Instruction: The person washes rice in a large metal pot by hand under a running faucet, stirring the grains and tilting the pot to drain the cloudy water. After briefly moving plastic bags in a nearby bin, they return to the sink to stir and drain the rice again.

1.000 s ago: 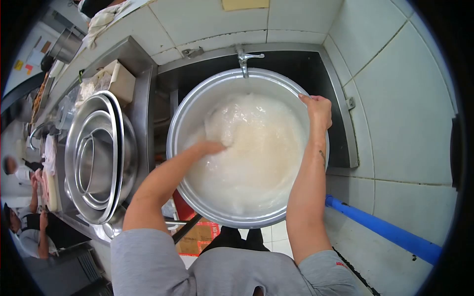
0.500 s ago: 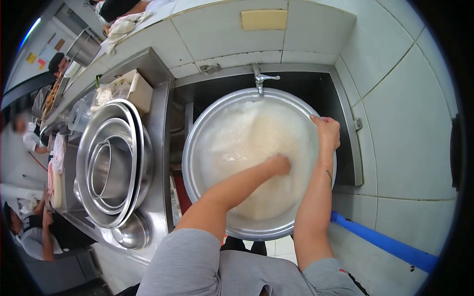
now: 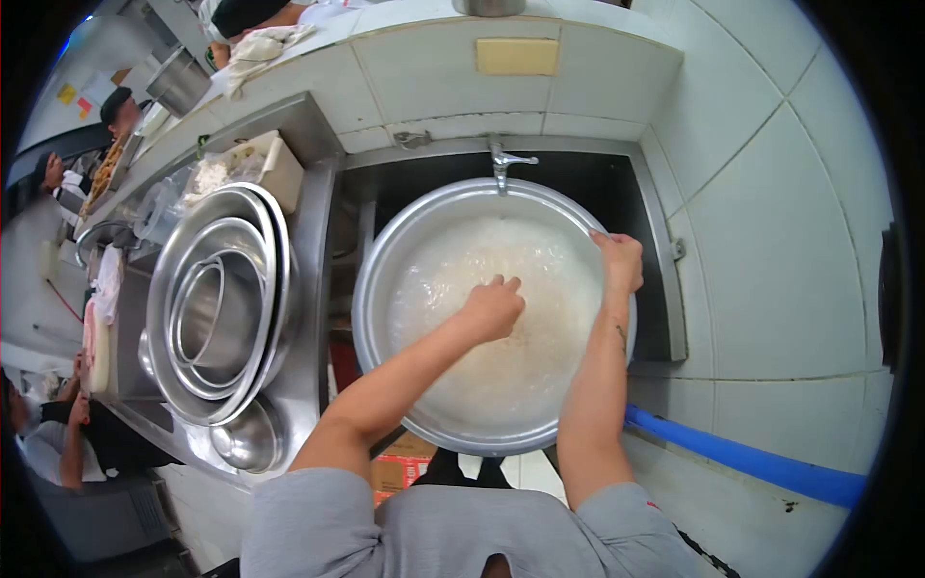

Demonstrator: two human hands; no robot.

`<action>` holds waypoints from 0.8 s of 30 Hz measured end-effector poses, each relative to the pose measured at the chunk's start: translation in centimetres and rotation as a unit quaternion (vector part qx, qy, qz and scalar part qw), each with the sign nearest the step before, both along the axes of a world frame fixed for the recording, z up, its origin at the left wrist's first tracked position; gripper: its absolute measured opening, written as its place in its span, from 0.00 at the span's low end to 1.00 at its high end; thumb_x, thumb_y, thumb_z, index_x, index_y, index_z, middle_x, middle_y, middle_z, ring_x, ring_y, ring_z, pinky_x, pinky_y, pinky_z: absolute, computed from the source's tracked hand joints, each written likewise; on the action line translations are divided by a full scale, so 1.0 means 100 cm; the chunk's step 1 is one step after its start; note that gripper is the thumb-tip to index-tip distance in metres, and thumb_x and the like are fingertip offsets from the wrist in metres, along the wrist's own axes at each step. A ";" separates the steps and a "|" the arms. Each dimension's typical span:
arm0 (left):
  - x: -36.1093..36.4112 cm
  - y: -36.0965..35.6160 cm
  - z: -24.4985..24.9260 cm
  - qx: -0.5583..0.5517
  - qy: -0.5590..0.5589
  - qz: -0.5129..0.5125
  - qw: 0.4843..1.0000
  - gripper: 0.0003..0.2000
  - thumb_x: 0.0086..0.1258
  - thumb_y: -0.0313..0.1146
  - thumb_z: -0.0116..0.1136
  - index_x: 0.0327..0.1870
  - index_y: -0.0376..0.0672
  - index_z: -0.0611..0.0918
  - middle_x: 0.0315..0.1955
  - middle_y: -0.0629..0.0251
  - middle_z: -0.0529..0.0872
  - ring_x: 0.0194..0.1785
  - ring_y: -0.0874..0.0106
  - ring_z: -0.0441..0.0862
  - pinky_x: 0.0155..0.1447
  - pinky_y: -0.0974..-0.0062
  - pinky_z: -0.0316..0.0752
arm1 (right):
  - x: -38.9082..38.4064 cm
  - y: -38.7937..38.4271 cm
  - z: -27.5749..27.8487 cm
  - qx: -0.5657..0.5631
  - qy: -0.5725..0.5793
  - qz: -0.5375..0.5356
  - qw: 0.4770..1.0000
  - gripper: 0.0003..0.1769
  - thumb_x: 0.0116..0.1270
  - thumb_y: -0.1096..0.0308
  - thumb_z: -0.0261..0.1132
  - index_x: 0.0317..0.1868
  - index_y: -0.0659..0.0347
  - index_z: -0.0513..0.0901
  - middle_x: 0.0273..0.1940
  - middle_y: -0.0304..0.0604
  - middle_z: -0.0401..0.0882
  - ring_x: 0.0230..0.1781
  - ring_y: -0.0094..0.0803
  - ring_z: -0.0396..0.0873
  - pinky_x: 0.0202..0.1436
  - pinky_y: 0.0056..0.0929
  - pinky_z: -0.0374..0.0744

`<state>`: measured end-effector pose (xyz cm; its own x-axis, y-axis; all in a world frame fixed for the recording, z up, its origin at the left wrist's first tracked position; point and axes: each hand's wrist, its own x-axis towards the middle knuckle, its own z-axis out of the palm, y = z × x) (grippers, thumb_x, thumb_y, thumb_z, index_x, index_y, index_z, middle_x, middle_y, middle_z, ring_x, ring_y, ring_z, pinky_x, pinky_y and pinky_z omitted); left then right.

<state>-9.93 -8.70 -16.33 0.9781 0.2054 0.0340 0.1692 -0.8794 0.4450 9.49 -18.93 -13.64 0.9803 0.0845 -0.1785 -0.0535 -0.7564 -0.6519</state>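
Observation:
A large round metal basin (image 3: 371, 385) sits over the sink under a tap (image 3: 502, 171). It is filled with cloudy whitish water (image 3: 491, 385), with pale grainy stuff like rice showing beneath the surface. Over the middle of the basin, at the water's surface, is my left hand (image 3: 493, 310); its fingers are partly curled and apart, with nothing visible in them. At the upper right, my right hand (image 3: 621, 262) grips the basin's rim, thumb toward the inside.
Nested steel bowls (image 3: 217, 299) stand on the steel counter at left, beside a small upturned bowl (image 3: 249, 433) and a plastic container (image 3: 275, 169). A blue pipe (image 3: 742, 453) runs at right. A yellow sponge-like block (image 3: 517, 57) is on the tiled wall. Other people work at far left.
My left hand has risen out of the cloudy water and moved left and up, so its fingers now show. My right hand still holds the rim.

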 end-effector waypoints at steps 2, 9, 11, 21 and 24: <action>-0.006 0.004 0.032 -0.133 -0.099 0.016 0.986 0.05 0.56 0.32 0.59 0.28 0.42 0.78 0.23 0.58 0.78 0.28 0.64 0.77 0.34 0.70 0.72 | 0.000 0.003 -0.003 -0.006 0.001 -0.003 1.000 0.28 0.42 0.47 0.69 0.44 0.53 0.81 0.42 0.46 0.82 0.46 0.42 0.79 0.50 0.37 0.73; -0.025 -0.001 0.029 -0.168 -0.030 0.036 0.985 0.07 0.57 0.33 0.57 0.25 0.41 0.75 0.21 0.67 0.74 0.22 0.74 0.74 0.28 0.78 0.69 | 0.000 0.002 -0.001 -0.010 0.013 0.000 1.000 0.29 0.42 0.47 0.69 0.44 0.54 0.81 0.44 0.46 0.81 0.47 0.43 0.78 0.51 0.37 0.73; -0.033 0.001 0.040 -0.139 -0.069 0.062 0.986 0.08 0.57 0.35 0.57 0.28 0.42 0.75 0.20 0.65 0.74 0.25 0.73 0.76 0.29 0.75 0.71 | -0.003 0.003 -0.001 0.004 0.014 0.004 1.000 0.29 0.43 0.47 0.69 0.44 0.54 0.81 0.44 0.46 0.81 0.47 0.42 0.78 0.51 0.37 0.73; 0.015 0.007 0.079 -0.350 0.086 -0.001 0.933 0.14 0.62 0.40 0.55 0.25 0.38 0.72 0.17 0.69 0.71 0.20 0.76 0.71 0.30 0.75 0.70 | 0.000 0.007 0.008 -0.028 0.037 -0.026 0.999 0.28 0.54 0.40 0.58 0.42 0.55 0.82 0.41 0.48 0.82 0.47 0.44 0.78 0.50 0.38 0.73; 0.028 0.027 0.083 -0.523 0.188 -0.040 0.830 0.17 0.63 0.46 0.52 0.29 0.39 0.74 0.18 0.68 0.72 0.22 0.75 0.72 0.31 0.74 0.70 | -0.002 0.009 0.006 -0.045 0.034 -0.027 0.998 0.29 0.55 0.39 0.56 0.41 0.56 0.82 0.40 0.49 0.82 0.45 0.45 0.79 0.48 0.38 0.74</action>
